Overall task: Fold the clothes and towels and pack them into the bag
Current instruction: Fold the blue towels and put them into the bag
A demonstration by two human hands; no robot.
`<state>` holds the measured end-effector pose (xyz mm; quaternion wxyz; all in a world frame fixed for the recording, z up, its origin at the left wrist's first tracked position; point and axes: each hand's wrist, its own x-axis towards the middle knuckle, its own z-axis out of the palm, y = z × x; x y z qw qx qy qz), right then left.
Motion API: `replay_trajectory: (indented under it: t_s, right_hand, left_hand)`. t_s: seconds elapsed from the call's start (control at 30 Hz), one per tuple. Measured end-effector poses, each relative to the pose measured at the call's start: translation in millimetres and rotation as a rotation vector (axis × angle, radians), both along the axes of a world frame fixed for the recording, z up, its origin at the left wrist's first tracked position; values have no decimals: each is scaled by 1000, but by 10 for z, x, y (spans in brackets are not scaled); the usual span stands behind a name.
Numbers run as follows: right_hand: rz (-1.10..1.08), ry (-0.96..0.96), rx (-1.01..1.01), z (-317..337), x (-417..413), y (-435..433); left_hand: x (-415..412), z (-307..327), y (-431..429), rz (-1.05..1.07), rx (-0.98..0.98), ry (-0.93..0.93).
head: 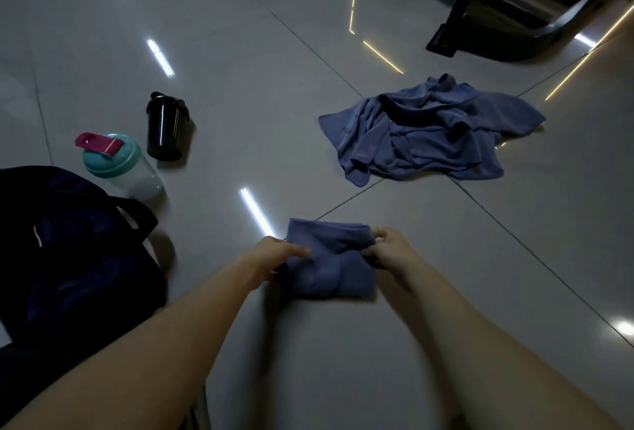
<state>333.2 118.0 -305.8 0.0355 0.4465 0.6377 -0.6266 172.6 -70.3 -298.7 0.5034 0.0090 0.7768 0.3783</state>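
Low in the middle of the frame, a small blue towel point(329, 260) sits folded into a thick bundle on the glossy tiled floor point(240, 86). The left hand point(276, 256) grips its left edge, fingers curled into the cloth. The right hand point(391, 251) has the upper right edge pinched between thumb and curled fingers. Both forearms reach in from the bottom of the frame.

Up and to the right, well apart from the hands, a larger blue cloth point(429, 131) lies in a crumpled, unfolded heap across a tile joint.

The dark bag point(68, 258) slumps at the left edge, with one strap looping up at its right side. Whether its mouth is open I cannot tell; it is too dark. Bare floor lies between the bag and the towel bundle.

Just above the bag a clear shaker bottle point(123, 169) with a teal lid and a pink flip cap stands touching or nearly touching it. A black shaker bottle point(164, 128) stands just beside that one, up and to the right.

In the upper right corner are the black legs of some metal frame point(463, 11), beyond the crumpled cloth.
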Motion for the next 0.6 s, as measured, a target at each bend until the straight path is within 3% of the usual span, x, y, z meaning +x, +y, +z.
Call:
replay_trajectory:
  t_s: [0.37, 0.6]
  right_hand:
    - [-146, -111, -42, -224, -151, 146]
    - [-101, -228, 248, -355, -165, 100]
  left_hand:
    - [36, -302, 132, 117, -27, 328]
    - [90, -349, 121, -45, -113, 528]
